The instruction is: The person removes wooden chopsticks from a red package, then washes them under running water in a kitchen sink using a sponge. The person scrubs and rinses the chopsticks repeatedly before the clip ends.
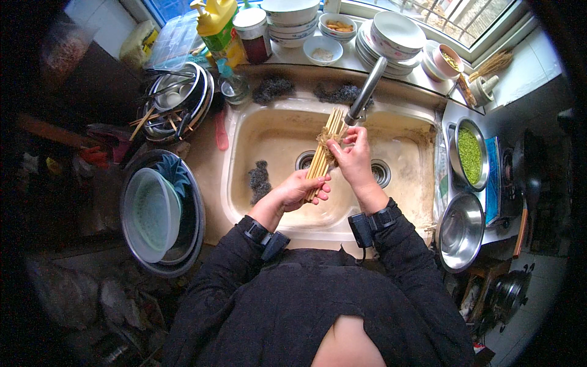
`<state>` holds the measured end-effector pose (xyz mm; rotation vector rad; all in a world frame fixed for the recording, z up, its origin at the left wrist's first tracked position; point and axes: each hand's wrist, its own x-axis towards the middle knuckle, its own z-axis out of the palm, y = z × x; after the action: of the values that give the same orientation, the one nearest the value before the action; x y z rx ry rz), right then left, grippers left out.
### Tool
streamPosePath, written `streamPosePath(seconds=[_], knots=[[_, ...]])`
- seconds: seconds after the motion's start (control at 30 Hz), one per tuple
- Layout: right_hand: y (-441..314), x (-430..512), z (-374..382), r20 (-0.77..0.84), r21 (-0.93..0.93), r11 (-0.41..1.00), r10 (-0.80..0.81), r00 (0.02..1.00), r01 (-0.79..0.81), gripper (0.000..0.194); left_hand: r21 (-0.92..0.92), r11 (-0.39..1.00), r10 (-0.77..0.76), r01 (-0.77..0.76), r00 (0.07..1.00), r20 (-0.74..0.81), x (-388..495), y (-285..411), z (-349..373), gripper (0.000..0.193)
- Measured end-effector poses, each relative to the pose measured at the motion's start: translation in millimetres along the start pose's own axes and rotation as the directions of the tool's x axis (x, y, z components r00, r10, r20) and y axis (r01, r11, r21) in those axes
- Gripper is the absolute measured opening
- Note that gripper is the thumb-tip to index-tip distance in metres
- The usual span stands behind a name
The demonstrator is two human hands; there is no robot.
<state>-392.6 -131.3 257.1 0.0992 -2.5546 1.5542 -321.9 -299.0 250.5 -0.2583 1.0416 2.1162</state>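
My left hand grips the lower end of a bundle of light wooden chopsticks over the sink. The bundle tilts, its upper ends close beside the metal faucet spout. Around its middle sits a tan, fibrous scrubber, perhaps loofah, which my right hand pinches between thumb and fingers against the sticks. Below the bundle show two drains, the left drain partly covered by it and the right drain partly behind my right hand. A dark steel-wool scourer lies in the basin's left part.
Bowls, plates and a yellow detergent jug line the back ledge. Nested basins and stacked pans stand left. At right are a steel bowl of green beans or peas and another steel bowl.
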Motion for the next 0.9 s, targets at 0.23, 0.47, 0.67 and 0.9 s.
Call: streamPosePath(seconds=[0.23,0.47,0.67,0.9], knots=[[-22.9,-7.7,-7.2,0.278,-0.004,0.87,-0.472,0.837,0.493,0.017,-0.027,0.999,0.046,-0.046,0.999,0.013,5.1,1.5,-6.9,0.018],[-16.6,14.9,-12.1,0.389,-0.038,0.881,-0.422,0.819,0.472,0.014,-0.048,0.999,0.007,-0.002,0.996,0.089,-0.1,0.5,-8.2,0.016],[-14.0,1.2,-7.4,0.477,0.136,0.822,-0.544,0.691,0.553,0.013,-0.035,0.998,0.053,-0.053,0.999,0.004,1.5,3.9,-8.4,0.016],[-3.5,24.9,-16.9,0.336,0.125,0.899,-0.436,0.835,0.419,0.012,-0.021,0.999,-0.032,0.035,0.992,0.122,0.2,-0.2,-10.7,0.016]])
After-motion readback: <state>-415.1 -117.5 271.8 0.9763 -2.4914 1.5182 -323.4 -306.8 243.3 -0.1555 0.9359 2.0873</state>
